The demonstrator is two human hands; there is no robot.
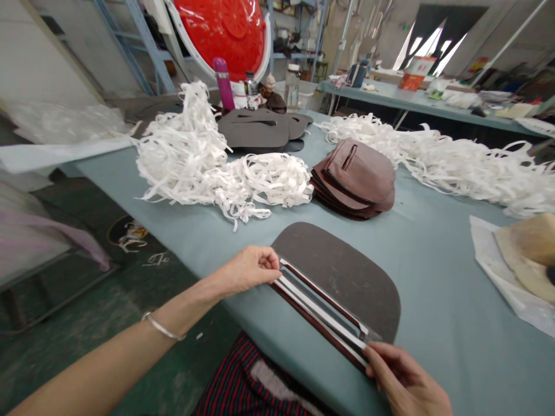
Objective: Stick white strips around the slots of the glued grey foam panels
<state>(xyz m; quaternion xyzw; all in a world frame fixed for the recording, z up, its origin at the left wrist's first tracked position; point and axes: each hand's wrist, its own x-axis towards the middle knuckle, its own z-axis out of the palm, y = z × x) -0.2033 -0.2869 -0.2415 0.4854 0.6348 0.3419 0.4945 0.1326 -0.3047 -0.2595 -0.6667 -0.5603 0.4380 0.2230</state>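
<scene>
A dark grey rounded panel (342, 271) with brown edging lies on the table near its front edge. A long slot is cut through its lower part. Along the slot's near side runs a narrow white strip (319, 312). My left hand (251, 270) is closed, its fingertips pinching the strip's left end. At the other end my right hand (405, 378) is closed on the strip, thumb on top at the panel's right corner. The undersides of the fingers are partly hidden.
Beyond the panel sit a stack of brown pieces (362, 173), heaps of white strips (182, 153) and dark grey panels (255, 128). A purple bottle (224, 84) stands behind. At right, a tan piece (526, 245) rests on white sheeting. The blue-green table's (437, 271) edge runs diagonally.
</scene>
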